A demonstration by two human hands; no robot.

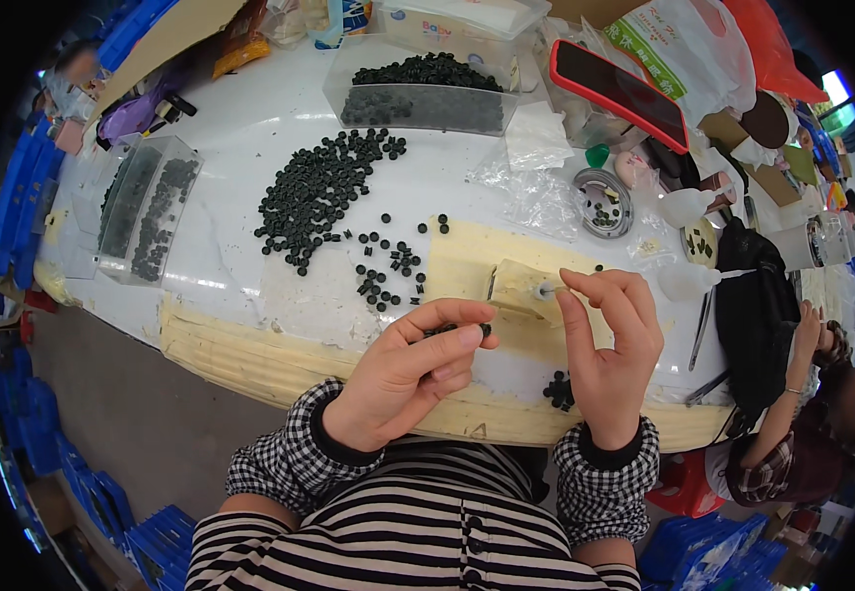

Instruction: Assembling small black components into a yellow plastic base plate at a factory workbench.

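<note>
My left hand (410,366) is closed, its thumb and fingers pinching small black round parts (485,330) just left of a block wrapped in yellow tape (518,283). A small pale metal tip (546,290) sticks out at the block's right end. Right at that tip, my right hand (613,340) has thumb and forefinger drawn together; whatever they grip is hidden. Loose black spool-like parts (388,266) lie scattered beyond my left hand, spreading from a larger heap (314,192). Near the table's front edge, a small cluster of black parts (559,391) sits beside my right wrist.
A clear bin of black parts (423,116) stands at the back, with another bin (166,212) at left. Toward the right are a red-cased phone (552,67), a round metal tin (621,225), tweezers (702,330) and a black bag (755,305). Another person's hand (808,335) shows at far right.
</note>
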